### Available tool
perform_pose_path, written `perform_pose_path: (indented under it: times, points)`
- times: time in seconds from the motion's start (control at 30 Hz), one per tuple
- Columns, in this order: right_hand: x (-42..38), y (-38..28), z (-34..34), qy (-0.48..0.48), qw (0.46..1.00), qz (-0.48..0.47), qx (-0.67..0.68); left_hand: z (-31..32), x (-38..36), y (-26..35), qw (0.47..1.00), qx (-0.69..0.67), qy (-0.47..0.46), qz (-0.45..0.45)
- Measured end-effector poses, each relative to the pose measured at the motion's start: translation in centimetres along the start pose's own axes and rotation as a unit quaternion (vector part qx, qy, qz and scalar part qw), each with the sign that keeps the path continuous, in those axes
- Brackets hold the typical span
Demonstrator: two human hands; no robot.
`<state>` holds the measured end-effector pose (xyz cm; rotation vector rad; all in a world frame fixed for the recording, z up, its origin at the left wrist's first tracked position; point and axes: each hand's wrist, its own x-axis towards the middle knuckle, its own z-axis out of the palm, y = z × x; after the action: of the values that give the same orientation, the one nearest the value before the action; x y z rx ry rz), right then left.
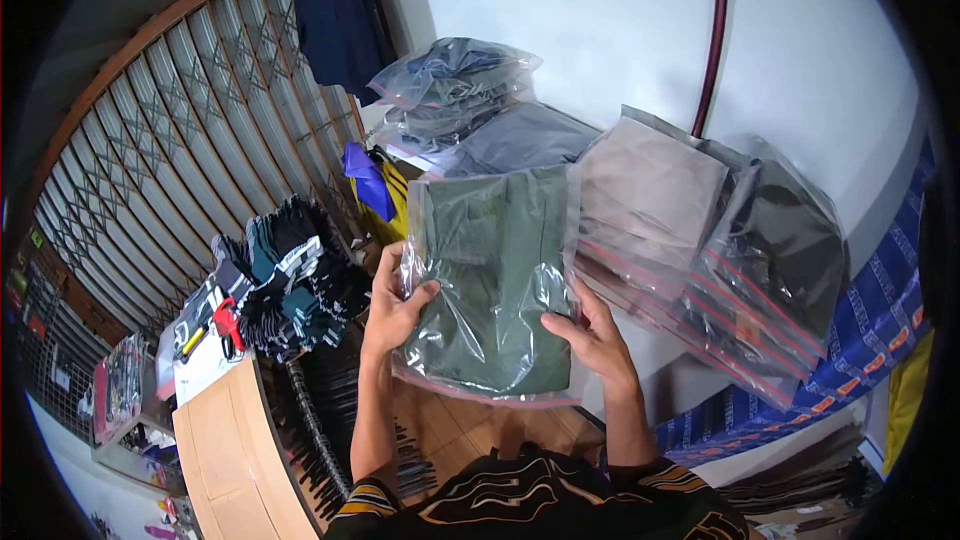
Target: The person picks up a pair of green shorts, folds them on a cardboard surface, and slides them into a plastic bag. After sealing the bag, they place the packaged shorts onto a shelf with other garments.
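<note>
A clear plastic bag with folded green cloth inside (495,280) is held up in front of me, its reddish seal edge at the bottom. My left hand (398,305) grips its left side, thumb on the front. On the right side, my right hand (595,335) pinches the bag the same way. Just behind and to the right lie a bag with beige cloth (655,185) and a stack of bags with dark cloth (785,240). Behind the held bag, more bagged dark clothes (455,75) are piled up beside grey cloth (525,140).
At the left, a pile of dark socks or gloves (300,285) sits near red-handled scissors (228,325) and a yellow cutter (193,341). A wooden board (235,460) runs along the lower left. Blue patterned packaging (870,310) lies at the right. A folding metal gate stands behind.
</note>
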<state>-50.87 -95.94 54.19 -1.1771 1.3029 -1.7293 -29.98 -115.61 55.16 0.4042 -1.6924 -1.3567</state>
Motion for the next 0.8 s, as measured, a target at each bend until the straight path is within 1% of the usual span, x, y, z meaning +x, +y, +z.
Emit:
perform_pose_path:
  times: [0.03,0.07,0.17,0.23,0.3,0.37,0.4,0.43,0.5,0.53,0.57,0.6,0.63,0.67,0.7,0.77,0.8]
  points:
    - [1.0,-0.1,0.0,0.002,1.0,-0.017,0.003,-0.3,1.4,-0.3,1.0,0.024,-0.006,0.003]
    - [2.0,0.5,-0.5,0.0,1.0,0.0,0.008,-0.1,2.8,-0.3,1.0,0.024,-0.01,0.004]
    - [5.2,1.7,-1.2,0.009,1.0,-0.004,0.011,-1.0,7.4,-2.2,0.997,0.043,-0.054,0.017]
    - [7.3,2.2,-1.4,0.015,0.999,-0.008,0.031,-0.9,10.5,-3.1,0.997,0.031,-0.065,0.016]
    - [9.1,2.1,-1.2,0.052,0.997,-0.024,0.05,-0.7,14.2,-4.4,0.996,0.013,-0.082,0.018]
    - [11.6,2.8,-1.4,0.078,0.995,-0.04,0.051,-1.1,18.2,-6.2,0.993,0.03,-0.104,0.044]
    - [12.9,2.9,-1.4,0.094,0.993,-0.052,0.055,-1.2,20.2,-6.2,0.992,0.031,-0.121,0.026]
    - [14.1,2.5,-1.3,0.107,0.991,-0.055,0.053,-0.9,22.3,-6.2,0.991,0.03,-0.127,0.029]
    - [16.3,1.2,-1.1,0.139,0.989,-0.036,0.037,-0.7,27.4,-7.5,0.987,0.046,-0.136,0.067]
    - [17.7,2.2,-1.7,0.147,0.988,-0.052,0.0,-0.9,29.8,-8.1,0.986,0.054,-0.145,0.068]
    - [18.4,1.9,-1.5,0.16,0.986,-0.053,-0.004,-0.5,32.1,-8.8,0.984,0.047,-0.158,0.068]
    - [19.2,1.5,-0.9,0.198,0.979,-0.043,-0.016,-0.1,34.2,-9.5,0.985,0.053,-0.149,0.064]
    - [19.7,1.4,-0.5,0.235,0.971,-0.034,-0.028,0.1,35.9,-10.5,0.986,0.06,-0.141,0.06]
    - [20.2,3.3,-0.7,0.237,0.969,-0.066,-0.022,0.0,37.7,-12.1,0.979,0.133,-0.135,0.082]
    - [19.9,3.6,-0.4,0.251,0.965,-0.069,-0.025,0.0,39.4,-14.5,0.977,0.126,-0.149,0.085]
    - [18.8,3.9,0.2,0.182,0.981,0.029,-0.059,0.5,41.3,-18.9,0.947,0.221,-0.164,0.166]
    - [18.4,4.9,0.3,0.165,0.984,0.018,-0.057,1.1,41.0,-18.7,0.942,0.249,-0.163,0.158]
